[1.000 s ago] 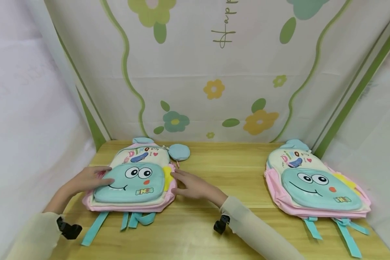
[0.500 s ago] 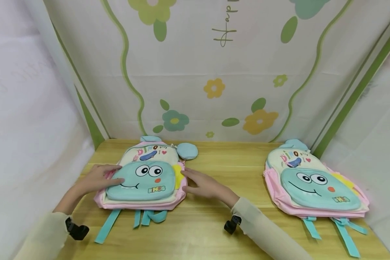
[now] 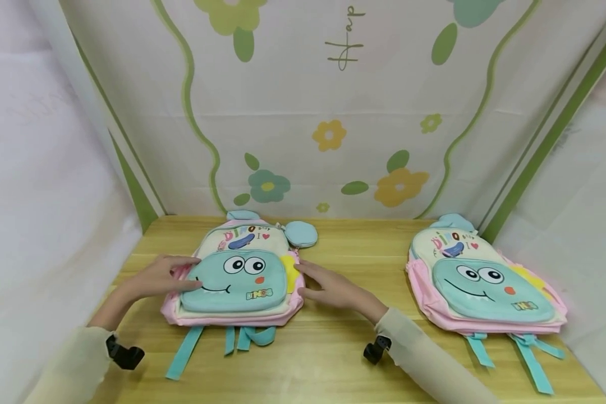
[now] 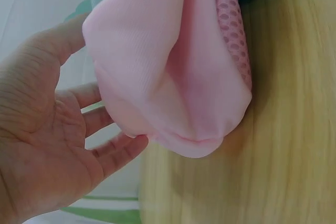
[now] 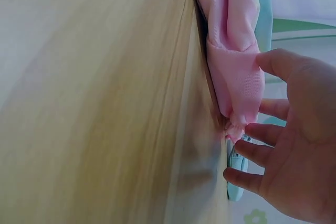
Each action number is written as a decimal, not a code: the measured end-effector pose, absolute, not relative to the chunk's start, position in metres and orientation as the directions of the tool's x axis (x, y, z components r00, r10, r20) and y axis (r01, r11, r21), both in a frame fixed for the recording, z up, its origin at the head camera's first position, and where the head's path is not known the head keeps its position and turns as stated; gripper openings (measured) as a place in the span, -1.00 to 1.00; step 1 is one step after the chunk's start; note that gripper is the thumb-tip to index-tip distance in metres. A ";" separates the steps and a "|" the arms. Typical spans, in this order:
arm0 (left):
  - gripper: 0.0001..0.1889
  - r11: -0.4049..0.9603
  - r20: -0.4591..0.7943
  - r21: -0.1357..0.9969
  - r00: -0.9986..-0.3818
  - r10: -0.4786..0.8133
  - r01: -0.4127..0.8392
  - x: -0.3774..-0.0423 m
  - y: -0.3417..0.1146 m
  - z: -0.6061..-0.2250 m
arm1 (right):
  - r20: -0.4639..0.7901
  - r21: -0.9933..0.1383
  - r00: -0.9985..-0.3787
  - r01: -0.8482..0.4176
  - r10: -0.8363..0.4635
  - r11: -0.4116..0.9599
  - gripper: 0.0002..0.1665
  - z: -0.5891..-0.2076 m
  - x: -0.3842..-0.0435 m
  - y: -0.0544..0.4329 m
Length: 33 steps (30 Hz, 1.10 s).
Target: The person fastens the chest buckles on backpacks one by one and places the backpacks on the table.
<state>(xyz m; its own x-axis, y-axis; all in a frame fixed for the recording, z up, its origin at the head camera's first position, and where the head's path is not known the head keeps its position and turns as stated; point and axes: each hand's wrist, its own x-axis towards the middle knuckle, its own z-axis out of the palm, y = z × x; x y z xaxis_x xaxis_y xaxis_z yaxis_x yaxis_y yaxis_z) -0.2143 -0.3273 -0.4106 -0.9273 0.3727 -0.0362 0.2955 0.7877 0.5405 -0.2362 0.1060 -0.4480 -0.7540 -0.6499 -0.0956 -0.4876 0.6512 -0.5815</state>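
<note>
A child's backpack in pink, cream and light blue, with a cartoon dinosaur face on its front pocket, lies face up on the left half of the table. At its left side is my left hand, thumb over the pocket's edge, fingers spread along the pink side panel. My right hand touches the opposite side near a yellow trim, its fingers loosely extended against the pink fabric. A small round light blue pouch hangs at the upper right of this backpack.
A second, matching backpack lies at the right of the wooden table, its teal straps trailing toward the front. Behind the table hangs a white curtain printed with flowers. White fabric walls stand at both sides.
Both hands and the left backpack between them have slid to the right along the table, the pouch and straps moving along. The right backpack stays in place; the view has shifted slightly.
</note>
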 end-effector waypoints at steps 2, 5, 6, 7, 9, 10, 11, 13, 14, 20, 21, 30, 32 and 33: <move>-0.26 0.790 -0.042 0.535 -0.925 0.379 0.299 -0.214 -0.323 -0.409 | -0.093 -0.585 -0.757 -0.484 -0.646 0.651 -0.17 -0.448 -0.236 0.111; -0.23 0.799 -0.043 0.517 -0.923 0.383 0.307 -0.215 -0.315 -0.408 | -0.082 -0.601 -0.762 -0.477 -0.643 0.641 -0.18 -0.447 -0.236 0.117; -0.23 0.800 -0.043 0.513 -0.923 0.384 0.309 -0.216 -0.313 -0.408 | -0.077 -0.608 -0.763 -0.474 -0.642 0.636 -0.19 -0.446 -0.236 0.119; -0.22 0.801 -0.041 0.511 -0.922 0.385 0.312 -0.216 -0.311 -0.408 | -0.072 -0.612 -0.764 -0.474 -0.642 0.633 -0.19 -0.446 -0.235 0.121; -0.22 0.800 -0.034 0.508 -0.921 0.389 0.319 -0.217 -0.307 -0.409 | -0.064 -0.620 -0.766 -0.472 -0.639 0.627 -0.20 -0.446 -0.234 0.125; -0.22 0.799 -0.031 0.508 -0.921 0.389 0.321 -0.218 -0.305 -0.410 | -0.064 -0.619 -0.769 -0.469 -0.636 0.630 -0.20 -0.446 -0.234 0.127; -0.22 0.799 -0.030 0.510 -0.922 0.386 0.318 -0.218 -0.303 -0.410 | -0.063 -0.618 -0.774 -0.466 -0.631 0.633 -0.20 -0.446 -0.233 0.130; -0.22 0.801 -0.028 0.510 -0.925 0.379 0.313 -0.219 -0.299 -0.412 | -0.063 -0.609 -0.782 -0.462 -0.620 0.644 -0.20 -0.448 -0.232 0.134; -0.21 0.805 -0.032 0.507 -0.927 0.374 0.307 -0.220 -0.296 -0.412 | -0.061 -0.609 -0.785 -0.460 -0.616 0.646 -0.20 -0.448 -0.231 0.137; -0.19 0.812 -0.065 0.516 -0.933 0.355 0.273 -0.222 -0.282 -0.412 | -0.070 -0.605 -0.804 -0.436 -0.591 0.666 -0.22 -0.449 -0.229 0.150; -0.19 0.809 -0.062 0.520 -0.932 0.358 0.276 -0.222 -0.279 -0.412 | -0.074 -0.606 -0.808 -0.429 -0.585 0.669 -0.22 -0.449 -0.229 0.152; -0.19 0.797 -0.048 0.545 -0.939 0.341 0.262 -0.222 -0.266 -0.420 | -0.064 -0.604 -0.811 -0.432 -0.582 0.670 -0.23 -0.449 -0.228 0.167; -0.19 0.790 -0.040 0.552 -0.938 0.343 0.266 -0.221 -0.263 -0.422 | -0.066 -0.606 -0.815 -0.425 -0.575 0.672 -0.23 -0.449 -0.227 0.171; -0.20 0.783 -0.031 0.558 -0.936 0.350 0.274 -0.220 -0.262 -0.422 | -0.066 -0.608 -0.819 -0.420 -0.570 0.673 -0.23 -0.449 -0.227 0.173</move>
<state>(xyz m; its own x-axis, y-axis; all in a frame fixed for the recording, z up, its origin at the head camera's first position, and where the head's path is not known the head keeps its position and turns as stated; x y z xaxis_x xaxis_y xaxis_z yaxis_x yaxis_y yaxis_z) -0.2204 -0.2618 -0.4220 -0.9363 0.3498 -0.0307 0.2743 0.7831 0.5581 -0.2270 0.1729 -0.4486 -0.8187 -0.5704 -0.0660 -0.4201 0.6734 -0.6083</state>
